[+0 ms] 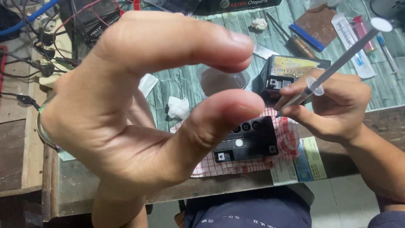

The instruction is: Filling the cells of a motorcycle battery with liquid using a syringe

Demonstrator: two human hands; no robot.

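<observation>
Close to the camera, the left hand (pixel 139 105) is raised empty, thumb and forefinger curled toward each other with a gap between. Right hand (pixel 333 105) pinches a syringe (pixel 333 69) low on its barrel, plunger drawn out, tip aimed at the black battery (pixel 249 139) on the checked cloth (pixel 236 164). Light, thin plastic, probably slippery; best held at the barrel. Another battery (pixel 287 71) stands behind on the table (pixel 190 80).

- Syringe (pixel 337 65) in the right hand (pixel 333 105): clear glossy plastic, with a white plunger.
- Battery (pixel 249 139): black plastic, smooth, slightly shiny.
- Cloth (pixel 287 139) under it: red-and-white checked woven fabric.
- Table (pixel 379 84): worn, wood-grain surface, matt.
- Crumpled tissue (pixel 179 107): soft white paper.
</observation>
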